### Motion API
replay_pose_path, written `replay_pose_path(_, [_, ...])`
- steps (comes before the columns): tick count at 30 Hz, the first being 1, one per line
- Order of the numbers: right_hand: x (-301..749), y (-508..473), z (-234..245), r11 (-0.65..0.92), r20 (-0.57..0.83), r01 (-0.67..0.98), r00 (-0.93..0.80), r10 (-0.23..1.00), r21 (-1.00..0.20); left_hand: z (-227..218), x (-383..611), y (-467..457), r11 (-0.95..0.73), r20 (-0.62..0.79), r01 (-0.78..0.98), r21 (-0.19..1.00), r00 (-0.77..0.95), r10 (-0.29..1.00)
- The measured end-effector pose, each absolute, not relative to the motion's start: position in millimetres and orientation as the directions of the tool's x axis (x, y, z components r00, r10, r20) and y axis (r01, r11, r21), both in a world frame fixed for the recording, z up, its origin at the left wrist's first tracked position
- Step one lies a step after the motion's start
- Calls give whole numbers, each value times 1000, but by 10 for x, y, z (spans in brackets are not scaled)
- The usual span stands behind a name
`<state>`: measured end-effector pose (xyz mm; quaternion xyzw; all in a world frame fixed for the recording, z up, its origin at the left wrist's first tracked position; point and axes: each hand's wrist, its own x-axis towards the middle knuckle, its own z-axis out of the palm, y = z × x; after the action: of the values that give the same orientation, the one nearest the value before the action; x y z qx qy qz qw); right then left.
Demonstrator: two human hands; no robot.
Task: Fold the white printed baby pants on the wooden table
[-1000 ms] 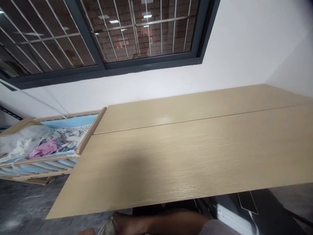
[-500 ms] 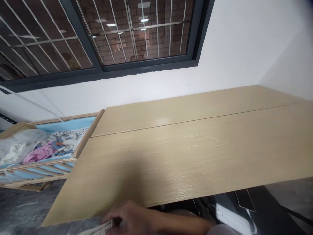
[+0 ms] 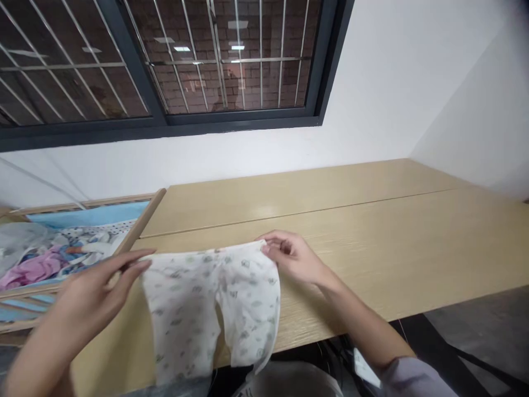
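A small white garment with a green-grey print (image 3: 185, 309), shaped like baby pants with two legs, is stretched between my hands over the front of the wooden tabletop (image 3: 372, 242). My left hand (image 3: 97, 292) pinches its upper left corner between thumb and fingers. At the upper right corner, my right hand (image 3: 289, 253) grips the same top edge. The two legs hang toward me, and their lower ends reach past the table's front edge.
On the left stands a wooden crib (image 3: 151, 218) lined in light blue, with a pink cloth (image 3: 35, 270) and other clothes in it. A barred window (image 3: 231, 60) is set in the white wall behind. Below the table's front edge lie a white device (image 3: 366, 366) and dark cables.
Both hands are now over the table with the white garment spread between them. Before, one blurred hand was at the bottom edge with bunched pale cloth. The view has shifted slightly.
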<state>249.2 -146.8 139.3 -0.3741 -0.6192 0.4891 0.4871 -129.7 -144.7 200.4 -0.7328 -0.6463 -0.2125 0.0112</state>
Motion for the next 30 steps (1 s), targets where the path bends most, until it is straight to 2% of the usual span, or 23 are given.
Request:
replay_pose_path(3, [2703, -1027, 1241, 236, 215, 98, -187, 959, -967, 1895, -819, -915, -281, 290, 922, 266, 201, 936])
replay_pose_path(5, [2812, -691, 1088, 214, 190, 160, -156, 969, -964, 1753, -581, -560, -283, 219, 918, 278, 226, 949])
replay_pose_path(8, [2905, -213, 807, 134, 113, 310, -85, 990, -941, 1458, -358, -83, -257, 106, 938, 233, 238, 965])
replay_pose_path(13, [2889, 395, 353, 49, 69, 479, 24, 997, -876, 996, -97, 440, -204, 24, 966, 157, 203, 979])
replay_pose_path(18, [2845, 796, 72, 23, 78, 603, 66, 995, -797, 829, 108, 647, -134, -1, 986, 100, 135, 991])
replay_pose_path(24, [2844, 1001, -115, -18, 52, 677, 83, 995, -735, 954, 378, 327, -106, 63, 990, 92, 101, 993])
replay_pose_path(26, [2854, 1029, -158, -28, 46, 684, 90, 995, -729, 928, 576, -52, -162, 52, 981, 112, 157, 986])
replay_pose_path(30, [2882, 1059, -216, -55, 31, 697, 110, 993, -715, 660, 1068, -1103, -350, -92, 914, 206, 374, 923])
